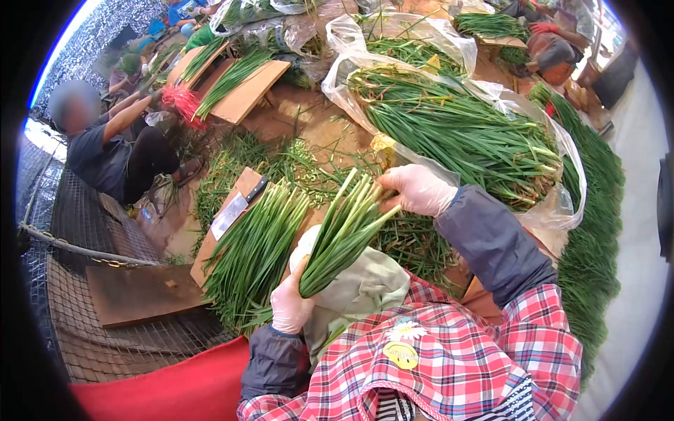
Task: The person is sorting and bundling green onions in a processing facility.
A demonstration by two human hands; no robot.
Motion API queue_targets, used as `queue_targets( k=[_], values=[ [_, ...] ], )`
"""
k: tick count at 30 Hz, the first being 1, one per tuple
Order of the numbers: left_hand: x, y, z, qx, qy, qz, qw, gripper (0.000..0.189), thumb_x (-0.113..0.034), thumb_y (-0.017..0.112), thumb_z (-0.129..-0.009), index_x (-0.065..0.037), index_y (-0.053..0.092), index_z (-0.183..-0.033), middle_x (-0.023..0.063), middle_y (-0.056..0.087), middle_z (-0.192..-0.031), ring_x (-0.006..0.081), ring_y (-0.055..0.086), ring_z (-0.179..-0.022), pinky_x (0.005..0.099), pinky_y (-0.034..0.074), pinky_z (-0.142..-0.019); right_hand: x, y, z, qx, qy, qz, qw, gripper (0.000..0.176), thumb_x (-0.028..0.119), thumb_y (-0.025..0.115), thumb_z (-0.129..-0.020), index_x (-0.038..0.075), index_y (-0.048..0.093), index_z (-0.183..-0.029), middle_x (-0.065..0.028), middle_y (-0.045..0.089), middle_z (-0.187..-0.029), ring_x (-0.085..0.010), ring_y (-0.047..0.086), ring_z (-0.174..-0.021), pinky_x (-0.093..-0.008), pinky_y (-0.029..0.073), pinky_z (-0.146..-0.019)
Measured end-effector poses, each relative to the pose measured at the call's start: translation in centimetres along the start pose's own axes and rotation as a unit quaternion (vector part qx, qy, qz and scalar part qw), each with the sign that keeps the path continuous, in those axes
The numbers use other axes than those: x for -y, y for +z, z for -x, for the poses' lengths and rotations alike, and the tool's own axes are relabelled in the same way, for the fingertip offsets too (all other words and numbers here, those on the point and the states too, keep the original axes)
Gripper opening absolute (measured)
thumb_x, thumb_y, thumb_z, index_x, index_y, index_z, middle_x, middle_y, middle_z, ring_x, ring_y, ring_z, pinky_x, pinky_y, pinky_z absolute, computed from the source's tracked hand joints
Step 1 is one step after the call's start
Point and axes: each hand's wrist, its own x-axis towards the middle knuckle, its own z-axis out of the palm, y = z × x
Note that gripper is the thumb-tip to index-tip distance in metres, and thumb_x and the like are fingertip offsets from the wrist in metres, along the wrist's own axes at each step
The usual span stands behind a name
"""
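My left hand [291,307], in a thin whitish glove, is closed around the leafy part of a bunch of garlic chives [340,245]. The pale stem ends point up and away from me. At those ends, my right hand [420,191], also gloved, has its fingers pinched on some of the stems. Left of the bunch, a larger heap of garlic chives [254,259] lies on a wooden board [201,266]. A cleaver [230,214] with a black handle rests on the same board, beyond the heap.
An open clear plastic bag [572,165] full of long chives lies ahead right. Trimmings [232,168] litter the ground. A person [105,147] sits at left near a slanted board [250,91]. More chives [593,245] line the right edge beside a white sheet [642,245].
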Motion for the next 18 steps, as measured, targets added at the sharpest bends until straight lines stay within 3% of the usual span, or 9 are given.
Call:
queue_targets(
  k=[2,3,4,5,8,11,15,18],
  values=[
    [0.0,-0.2,-0.1,0.004,-0.013,0.003,1.0,0.062,-0.001,0.066,-0.066,-0.011,0.052,-0.126,0.018,0.064,-0.098,0.0296,0.064,-0.092,0.0338,0.05,-0.078,-2.9,-0.3,-1.1,0.043,0.03,-0.326,0.944,0.021,0.008,0.069,-0.077,0.002,0.063,-0.095,-0.009,0.064,-0.084,-0.0176,0.061,-0.084,-0.0313,0.048,-0.074],
    [-0.2,-0.4,-0.2,0.002,-0.019,-0.004,1.0,0.062,-0.001,0.066,-0.066,-0.011,0.052,-0.126,0.0179,0.064,-0.099,0.0295,0.064,-0.092,0.0338,0.05,-0.078,-2.8,-0.3,-0.8,0.047,-0.016,-0.128,0.991,0.021,0.009,0.069,-0.078,0.002,0.063,-0.096,-0.0092,0.064,-0.084,-0.0177,0.061,-0.083,-0.0316,0.048,-0.074],
    [-0.2,-0.7,-0.3,-0.001,-0.024,-0.012,1.0,0.062,-0.001,0.066,-0.066,-0.011,0.052,-0.126,0.0179,0.064,-0.099,0.0294,0.064,-0.091,0.0337,0.05,-0.078,-2.4,-0.3,-0.5,0.05,-0.064,0.076,0.994,0.02,0.01,0.069,-0.078,0.002,0.063,-0.096,-0.0094,0.063,-0.083,-0.0177,0.061,-0.082,-0.0319,0.048,-0.074],
    [0.8,-0.5,-0.5,-0.051,0.041,-0.018,0.998,0.062,-0.001,0.067,-0.067,-0.011,0.052,-0.126,0.0175,0.064,-0.1,0.0295,0.065,-0.09,0.0336,0.05,-0.077,-1.7,-0.5,-0.2,0.05,-0.111,0.278,0.953,0.02,0.012,0.068,-0.079,0.002,0.063,-0.097,-0.0096,0.063,-0.083,-0.0178,0.06,-0.082,-0.0322,0.048,-0.074],
    [0.3,-1.0,-0.8,-0.098,0.045,-0.018,0.994,0.062,-0.001,0.066,-0.067,-0.011,0.052,-0.127,0.0171,0.065,-0.1,0.0296,0.065,-0.09,0.0334,0.051,-0.077,-0.2,0.1,1.1,0.048,-0.108,0.301,0.946,0.017,0.01,0.066,-0.081,0.004,0.064,-0.097,-0.0097,0.062,-0.08,-0.0175,0.059,-0.076,-0.0298,0.047,-0.071],
    [0.2,-1.1,-0.9,-0.094,0.057,-0.033,0.993,0.061,0.001,0.066,-0.067,-0.012,0.053,-0.126,0.0178,0.065,-0.098,0.0297,0.065,-0.089,0.0336,0.051,-0.076,-1.4,0.6,0.8,0.004,-0.118,0.228,0.966,0.016,0.008,0.065,-0.081,0.003,0.064,-0.097,-0.0081,0.063,-0.08,-0.0149,0.059,-0.075,-0.0283,0.047,-0.07],
    [-0.8,-1.5,-0.9,-0.06,0.044,-0.034,0.997,0.06,0.002,0.064,-0.068,-0.011,0.054,-0.126,0.0184,0.064,-0.099,0.0295,0.065,-0.09,0.0327,0.05,-0.077,-3.3,1.5,0.9,-0.021,-0.096,0.012,0.995,0.013,0.005,0.065,-0.082,-0.001,0.063,-0.094,-0.0025,0.063,-0.081,-0.0104,0.057,-0.076,-0.0261,0.047,-0.07],
    [-0.8,-1.5,-0.8,-0.054,0.042,-0.055,0.996,0.061,0.001,0.064,-0.067,-0.012,0.053,-0.126,0.0172,0.065,-0.094,0.0303,0.064,-0.086,0.0342,0.05,-0.074,-3.3,2.3,1.5,-0.065,-0.075,0.113,0.989,0.013,0.008,0.066,-0.082,0.001,0.064,-0.093,-0.006,0.063,-0.08,-0.0125,0.058,-0.076,-0.027,0.047,-0.07]
  ],
)
